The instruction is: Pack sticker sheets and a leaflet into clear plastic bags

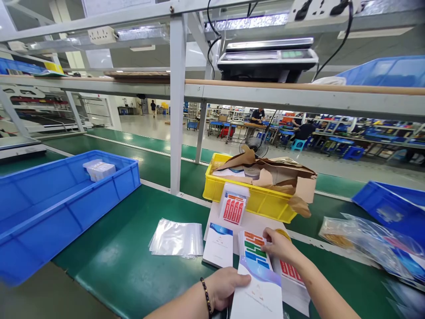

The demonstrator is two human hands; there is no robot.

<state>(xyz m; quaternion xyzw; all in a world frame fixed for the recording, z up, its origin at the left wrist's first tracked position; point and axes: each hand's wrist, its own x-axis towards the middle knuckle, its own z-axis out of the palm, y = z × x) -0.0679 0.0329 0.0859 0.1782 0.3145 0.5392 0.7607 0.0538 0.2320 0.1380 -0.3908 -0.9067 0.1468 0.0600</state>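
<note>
My left hand point(227, 285), with a beaded bracelet at the wrist, is closed on a white booklet point(257, 297) with a blue-purple wave, its thumb on top. Just beyond, my right hand point(280, 246) pinches the edge of a sticker sheet point(255, 249) printed with orange, green and blue labels, on top of a stack. Left of it lies a stack of white booklets point(219, 246). Behind stands a packet of red-label sheets point(234, 208). More red-label sheets point(291, 271) lie partly hidden under my right forearm. Clear plastic bags point(177, 238) form a flat pile on the green table.
A yellow crate point(252, 204) with torn brown paper stands behind the stacks. To the left is a long blue bin point(66, 199) with a white bundle inside. Bagged items point(372, 243) and another blue bin point(395, 212) sit at right. A shelf post point(177, 106) rises behind the table.
</note>
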